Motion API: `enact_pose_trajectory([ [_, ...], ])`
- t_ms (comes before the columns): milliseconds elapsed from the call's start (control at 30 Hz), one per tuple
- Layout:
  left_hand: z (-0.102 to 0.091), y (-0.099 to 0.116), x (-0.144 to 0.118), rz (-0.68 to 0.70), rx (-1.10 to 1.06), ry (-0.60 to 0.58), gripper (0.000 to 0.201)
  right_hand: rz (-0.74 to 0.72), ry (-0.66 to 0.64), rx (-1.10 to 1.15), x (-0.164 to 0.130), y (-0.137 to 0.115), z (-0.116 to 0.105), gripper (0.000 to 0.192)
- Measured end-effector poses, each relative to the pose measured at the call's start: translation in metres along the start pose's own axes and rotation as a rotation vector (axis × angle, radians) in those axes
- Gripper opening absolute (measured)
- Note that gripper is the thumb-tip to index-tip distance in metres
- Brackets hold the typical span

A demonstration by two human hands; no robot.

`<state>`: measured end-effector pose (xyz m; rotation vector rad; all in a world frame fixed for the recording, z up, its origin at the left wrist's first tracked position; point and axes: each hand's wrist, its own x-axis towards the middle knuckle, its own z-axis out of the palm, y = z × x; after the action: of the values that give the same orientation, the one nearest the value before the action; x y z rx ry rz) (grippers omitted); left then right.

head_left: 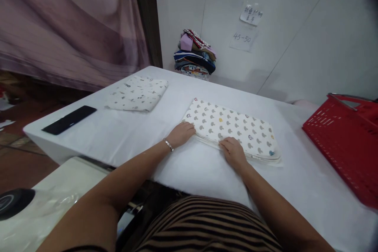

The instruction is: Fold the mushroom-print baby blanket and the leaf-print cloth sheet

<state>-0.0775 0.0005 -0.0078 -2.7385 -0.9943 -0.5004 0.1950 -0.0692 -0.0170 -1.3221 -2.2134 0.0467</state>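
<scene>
A folded white cloth with grey, yellow and blue figures lies in layers on the white table. At its near left corner my left hand, with a bracelet on the wrist, has its fingers curled at the edge. My right hand pinches the near edge around the middle, thumb and fingers together. The fingertips of both hands are partly hidden against the layers. Farther left lies another folded white cloth with small scattered prints, apart from both hands.
A black phone-like slab lies near the table's left edge. On the right stands a red plastic basket. Folded fabrics are stacked by the wall beyond the table. A pinkish curtain hangs at left; a white surface is below.
</scene>
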Motion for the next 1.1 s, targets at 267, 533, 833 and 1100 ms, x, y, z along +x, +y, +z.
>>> enact_pose_trajectory([
  [267, -0.002, -0.004, -0.007, 0.039, -0.082, -0.047, 0.022, -0.050, -0.065, -0.023, -0.001, -0.001, -0.005, 0.023],
  [533, -0.006, -0.007, -0.005, 0.017, -0.087, -0.070, 0.021, -0.039, -0.042, -0.014, 0.001, -0.001, -0.004, 0.023],
  [833, -0.010, -0.012, -0.002, 0.050, 0.102, -0.007, 0.025, -0.099, -0.018, -0.098, 0.001, 0.001, 0.000, 0.024],
  [1100, -0.002, -0.012, -0.012, 0.052, 0.091, -0.016, 0.021, -0.123, -0.040, -0.121, 0.001, -0.001, 0.000, 0.025],
])
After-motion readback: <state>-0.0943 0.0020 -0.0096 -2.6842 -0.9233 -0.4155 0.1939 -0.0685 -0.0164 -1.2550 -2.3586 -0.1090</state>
